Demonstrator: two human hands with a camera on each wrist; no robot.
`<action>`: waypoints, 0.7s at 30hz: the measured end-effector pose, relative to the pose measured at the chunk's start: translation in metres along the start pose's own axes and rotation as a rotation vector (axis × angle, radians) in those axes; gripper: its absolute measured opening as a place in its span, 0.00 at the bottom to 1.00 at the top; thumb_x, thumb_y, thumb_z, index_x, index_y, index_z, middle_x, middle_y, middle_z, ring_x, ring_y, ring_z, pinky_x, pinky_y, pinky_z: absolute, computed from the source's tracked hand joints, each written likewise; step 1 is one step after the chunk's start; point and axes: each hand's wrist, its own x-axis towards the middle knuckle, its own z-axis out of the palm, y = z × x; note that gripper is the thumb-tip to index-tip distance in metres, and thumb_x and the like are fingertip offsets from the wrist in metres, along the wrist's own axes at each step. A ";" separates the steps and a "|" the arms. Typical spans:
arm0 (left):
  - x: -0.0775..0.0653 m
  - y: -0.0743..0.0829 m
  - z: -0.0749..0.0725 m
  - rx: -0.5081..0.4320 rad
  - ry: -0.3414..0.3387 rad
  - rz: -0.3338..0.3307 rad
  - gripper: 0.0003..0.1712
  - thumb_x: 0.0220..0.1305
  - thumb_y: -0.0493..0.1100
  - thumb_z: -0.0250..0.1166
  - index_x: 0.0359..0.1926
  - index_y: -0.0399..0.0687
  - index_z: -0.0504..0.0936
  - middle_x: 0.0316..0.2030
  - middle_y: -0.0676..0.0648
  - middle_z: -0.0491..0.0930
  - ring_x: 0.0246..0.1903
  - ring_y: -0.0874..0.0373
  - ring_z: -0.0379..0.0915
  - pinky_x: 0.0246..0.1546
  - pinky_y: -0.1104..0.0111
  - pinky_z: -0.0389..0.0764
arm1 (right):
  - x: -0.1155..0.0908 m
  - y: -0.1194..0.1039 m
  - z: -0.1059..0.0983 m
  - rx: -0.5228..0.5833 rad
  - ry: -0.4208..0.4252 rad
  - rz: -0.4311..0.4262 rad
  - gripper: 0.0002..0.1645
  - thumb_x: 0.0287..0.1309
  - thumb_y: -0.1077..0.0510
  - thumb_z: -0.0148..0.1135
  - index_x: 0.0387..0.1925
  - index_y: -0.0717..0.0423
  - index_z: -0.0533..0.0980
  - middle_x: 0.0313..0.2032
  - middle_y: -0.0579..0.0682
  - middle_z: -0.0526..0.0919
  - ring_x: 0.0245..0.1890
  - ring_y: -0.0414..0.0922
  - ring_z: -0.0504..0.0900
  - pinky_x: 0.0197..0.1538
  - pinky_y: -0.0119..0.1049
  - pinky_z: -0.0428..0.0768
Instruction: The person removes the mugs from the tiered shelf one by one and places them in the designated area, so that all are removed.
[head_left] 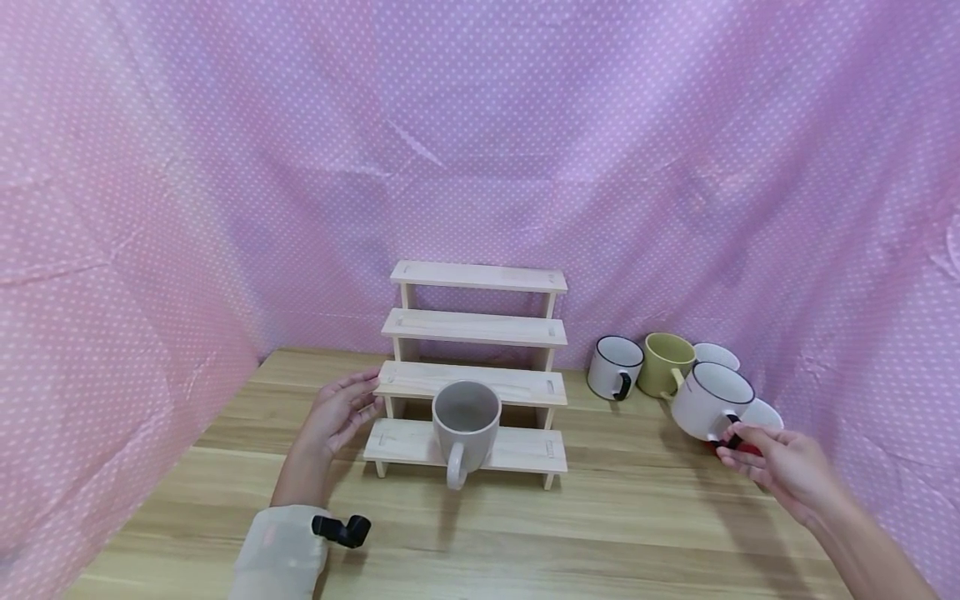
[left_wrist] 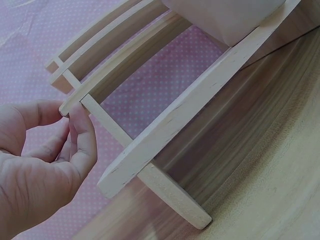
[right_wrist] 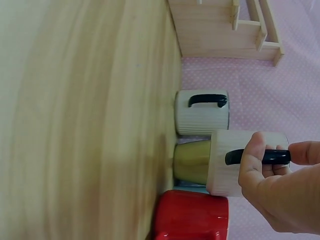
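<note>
A four-tier wooden display stand (head_left: 480,327) is on the table, with a light grey mug (head_left: 467,423) on its lowest step, handle to the front. My left hand (head_left: 341,414) pinches the left end of the second board from the bottom; the left wrist view shows the thumb and fingers at that board end (left_wrist: 75,103). With its fingers and thumb my right hand (head_left: 787,467) grips the black handle (right_wrist: 275,157) of a white ribbed mug (head_left: 708,404). That mug is raised off the table, partly overlapping the mugs behind it.
Right of the stand are a white mug with a black handle (head_left: 617,368), a yellow-green mug (head_left: 666,364) and a paler mug (head_left: 716,357). A red mug (right_wrist: 192,215) is beside them, partly hidden in the head view. Dotted pink fabric (head_left: 480,125) hangs behind the wooden table (head_left: 525,533).
</note>
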 end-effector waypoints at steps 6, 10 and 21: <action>0.002 0.000 -0.001 0.001 0.001 -0.003 0.09 0.73 0.31 0.60 0.50 0.41 0.82 0.43 0.47 0.80 0.39 0.60 0.78 0.46 0.74 0.85 | 0.001 0.014 0.000 0.005 0.004 -0.007 0.15 0.76 0.67 0.51 0.38 0.60 0.83 0.38 0.50 0.84 0.36 0.47 0.88 0.45 0.39 0.90; 0.002 0.000 -0.001 -0.002 0.012 -0.006 0.09 0.73 0.30 0.60 0.48 0.42 0.83 0.43 0.48 0.79 0.38 0.60 0.78 0.45 0.74 0.86 | 0.004 0.020 0.003 -0.007 0.022 0.027 0.16 0.76 0.67 0.50 0.37 0.60 0.83 0.38 0.49 0.84 0.35 0.47 0.88 0.44 0.39 0.90; 0.002 -0.001 -0.001 -0.002 0.007 -0.003 0.09 0.73 0.31 0.60 0.47 0.43 0.84 0.41 0.48 0.82 0.38 0.61 0.79 0.45 0.74 0.86 | 0.007 0.025 0.007 -0.030 0.057 0.097 0.13 0.76 0.65 0.53 0.38 0.60 0.83 0.41 0.50 0.81 0.37 0.47 0.87 0.46 0.38 0.89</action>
